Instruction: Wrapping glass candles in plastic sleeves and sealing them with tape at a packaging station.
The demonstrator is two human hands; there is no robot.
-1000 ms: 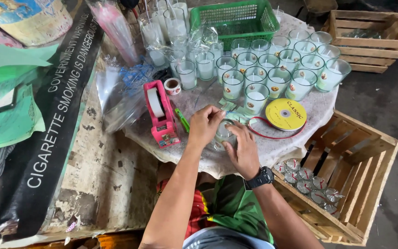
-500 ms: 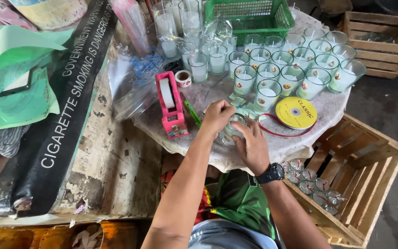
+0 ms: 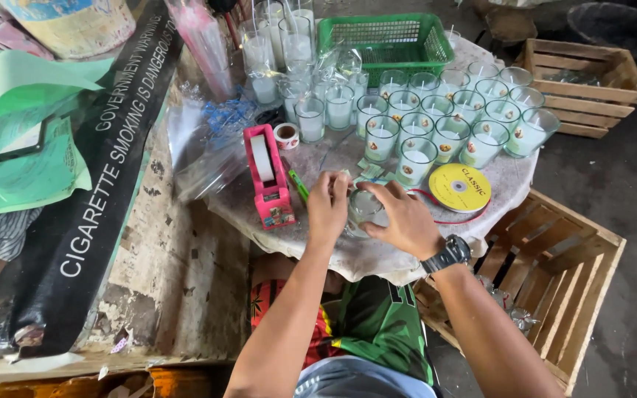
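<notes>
Both hands close round a small glass jar point(image 3: 365, 210) at the near edge of the round table point(image 3: 510, 180): the left hand point(image 3: 327, 208) grips its side, the right hand point(image 3: 401, 220) cups it with fingers curled. Just left stands a pink tape dispenser point(image 3: 267, 177); just right lies a yellow round label roll point(image 3: 460, 187). Behind, rows of glass candles point(image 3: 447, 121) with small coloured stickers front a green plastic basket point(image 3: 391, 40). A long black banner point(image 3: 90, 199) with white lettering lies far left.
</notes>
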